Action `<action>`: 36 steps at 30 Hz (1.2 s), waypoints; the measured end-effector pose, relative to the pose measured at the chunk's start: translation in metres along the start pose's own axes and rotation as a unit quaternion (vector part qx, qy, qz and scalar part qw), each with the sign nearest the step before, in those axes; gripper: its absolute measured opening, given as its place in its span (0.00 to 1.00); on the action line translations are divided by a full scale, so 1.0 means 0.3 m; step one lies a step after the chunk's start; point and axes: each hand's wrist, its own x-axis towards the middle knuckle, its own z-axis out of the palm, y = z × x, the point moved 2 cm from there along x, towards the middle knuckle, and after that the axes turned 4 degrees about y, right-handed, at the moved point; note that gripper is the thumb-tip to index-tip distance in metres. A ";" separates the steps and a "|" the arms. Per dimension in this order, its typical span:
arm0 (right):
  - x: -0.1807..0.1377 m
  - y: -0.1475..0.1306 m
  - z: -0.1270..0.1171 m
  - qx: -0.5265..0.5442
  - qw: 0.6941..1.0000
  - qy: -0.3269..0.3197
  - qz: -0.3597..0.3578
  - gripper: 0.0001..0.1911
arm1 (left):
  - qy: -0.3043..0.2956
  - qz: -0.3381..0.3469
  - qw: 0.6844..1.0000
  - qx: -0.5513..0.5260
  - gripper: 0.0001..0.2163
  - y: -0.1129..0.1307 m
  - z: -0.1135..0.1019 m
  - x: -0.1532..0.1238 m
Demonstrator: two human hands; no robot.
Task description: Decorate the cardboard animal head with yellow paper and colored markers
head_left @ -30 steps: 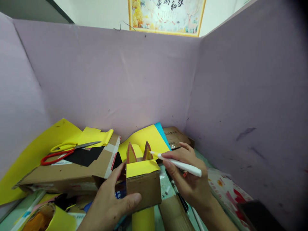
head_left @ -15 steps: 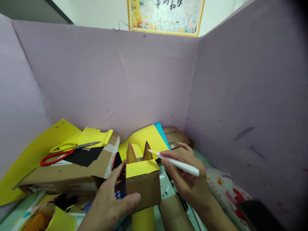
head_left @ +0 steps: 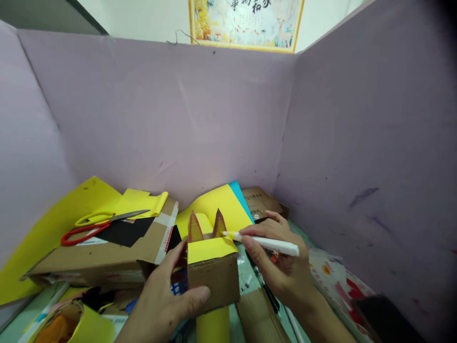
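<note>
My left hand [head_left: 171, 290] grips a small cardboard box [head_left: 213, 283] by its left side, thumb across the front face. Yellow paper [head_left: 210, 250] covers the box's top edge. Two pointed ears with red outlines and yellow insides rise from it, a left ear [head_left: 194, 228] and a right ear [head_left: 219, 224]. Between the fingers of my right hand [head_left: 282, 262] is a white marker pen [head_left: 274, 245], its yellow tip touching or very near the lower part of the right ear. A yellow paper tube [head_left: 213, 326] shows below the box.
At left, red and yellow scissors [head_left: 103, 226] and black paper [head_left: 126, 232] lie on a large cardboard box [head_left: 96, 262]. Yellow sheets [head_left: 214, 205] lean at the back. A cardboard strip [head_left: 262, 317] lies front right, a dark flat object [head_left: 387, 317] farther right. Purple-grey panels [head_left: 178, 119] enclose the table.
The marker's tip has moved down along the right ear, from its upper middle to near its base. My left hand and the box have barely moved.
</note>
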 end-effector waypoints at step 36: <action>-0.010 -0.084 0.068 -0.037 0.988 -0.026 -0.145 0.12 | -0.004 0.031 0.999 0.032 0.35 0.060 0.030 -0.026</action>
